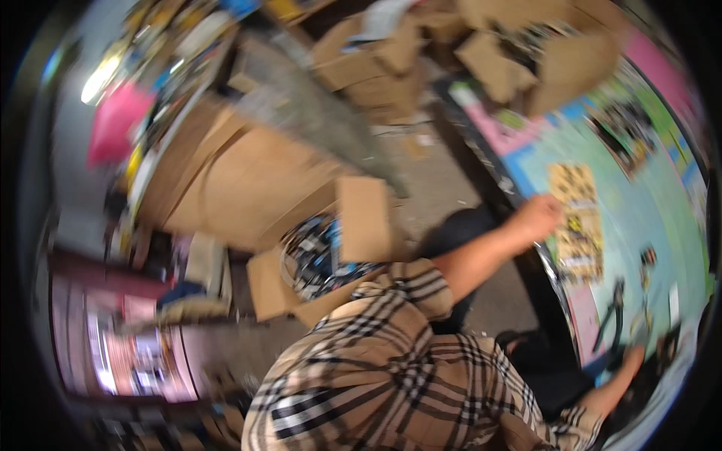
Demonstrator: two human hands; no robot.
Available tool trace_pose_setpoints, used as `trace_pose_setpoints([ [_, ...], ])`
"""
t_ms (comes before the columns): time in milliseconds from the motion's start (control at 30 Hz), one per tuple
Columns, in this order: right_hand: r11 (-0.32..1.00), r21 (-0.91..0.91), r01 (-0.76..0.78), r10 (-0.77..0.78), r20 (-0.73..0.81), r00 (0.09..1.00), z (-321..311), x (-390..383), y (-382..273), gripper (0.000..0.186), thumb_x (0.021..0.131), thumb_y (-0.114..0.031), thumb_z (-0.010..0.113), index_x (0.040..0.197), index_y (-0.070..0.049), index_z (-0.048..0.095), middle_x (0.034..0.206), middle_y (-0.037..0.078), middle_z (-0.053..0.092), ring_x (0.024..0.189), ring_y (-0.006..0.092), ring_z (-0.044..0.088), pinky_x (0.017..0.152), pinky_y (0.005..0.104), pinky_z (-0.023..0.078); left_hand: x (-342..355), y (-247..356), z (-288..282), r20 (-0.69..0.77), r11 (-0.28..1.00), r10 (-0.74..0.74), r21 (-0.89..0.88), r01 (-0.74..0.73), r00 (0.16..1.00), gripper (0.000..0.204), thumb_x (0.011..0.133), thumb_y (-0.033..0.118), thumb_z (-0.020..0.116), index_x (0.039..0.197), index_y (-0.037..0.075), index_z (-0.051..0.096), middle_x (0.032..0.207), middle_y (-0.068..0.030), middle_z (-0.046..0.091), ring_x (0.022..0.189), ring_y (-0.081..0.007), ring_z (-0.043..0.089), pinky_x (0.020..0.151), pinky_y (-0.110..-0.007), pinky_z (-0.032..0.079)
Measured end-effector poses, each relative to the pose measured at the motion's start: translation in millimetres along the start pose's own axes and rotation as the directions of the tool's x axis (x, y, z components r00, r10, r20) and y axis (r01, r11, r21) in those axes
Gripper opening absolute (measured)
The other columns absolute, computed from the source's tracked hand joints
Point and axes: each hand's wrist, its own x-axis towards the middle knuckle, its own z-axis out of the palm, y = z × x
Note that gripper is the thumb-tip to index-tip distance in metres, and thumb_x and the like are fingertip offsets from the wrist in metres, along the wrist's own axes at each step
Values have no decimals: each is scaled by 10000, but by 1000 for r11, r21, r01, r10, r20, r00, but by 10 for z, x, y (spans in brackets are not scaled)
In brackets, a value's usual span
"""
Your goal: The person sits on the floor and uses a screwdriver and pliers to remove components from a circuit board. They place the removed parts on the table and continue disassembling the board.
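Note:
My left hand [541, 216] is closed at the left edge of a tan circuit board [577, 244] with dark and yellow parts on it. A second tan board section [573, 184] adjoins it on the far side; whether the two are one piece I cannot tell. My right hand [634, 359] is low over the near right part of the table, small and blurred, its fingers unclear. Between my hands lie dark-handled pliers [613, 316]. A small dark and copper-coloured part [647, 259] sits to the right of the boards.
A green circuit board with components [624, 131] lies at the table's far end, near an open carton of parts [538, 52]. The table [624, 218] has a blue-green printed cover. Left of me stands an open cardboard box [271, 286] full of cables and dark pieces.

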Motion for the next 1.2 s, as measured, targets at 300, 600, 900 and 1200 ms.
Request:
trace_pose_setpoints([
  [300, 605, 615, 505, -191, -503, 843, -260, -1340, -734, 399, 891, -109, 508, 1260, 36, 548, 1241, 251, 580, 1151, 352, 554, 998, 430, 425, -990, 165, -117, -335, 830, 494, 455, -321, 803, 157, 830, 71, 587, 913, -58, 622, 859, -221, 674, 796, -343, 688, 707, -400, 534],
  [600, 75, 838, 540, -293, -500, 815, 125, -1764, -450, 363, 932, -26, 474, 1281, 62, 520, 1257, 246, 561, 1169, 332, 528, 1032, 423, 397, -1371, -65, -685, -381, 597, 640, 793, -121, 667, 153, 818, 58, 576, 963, 12, 599, 932, -179, 583, 891, -395, 602, 777, -480, 497],
  [900, -272, 946, -178, -755, -95, 649, -420, -1149, -127, 183, 920, -192, 548, 910, -44, 654, 813, 24, 635, 740, 116, 606, 717, 276, 497, -1147, -91, -326, -188, 552, 693, 759, -345, 696, 180, 833, 86, 573, 970, 33, 677, 947, -171, 654, 873, -335, 639, 808, -416, 510],
  [1200, -149, 957, -248, -528, 135, 838, -671, -2656, -1165, 214, 892, -98, 588, 1078, 6, 594, 768, 48, 607, 583, 96, 578, 517, 238, 507, -763, -192, 161, 69, 538, 569, 723, -434, 819, 172, 842, 93, 610, 979, 10, 673, 880, -156, 658, 747, -295, 653, 712, -393, 516],
])
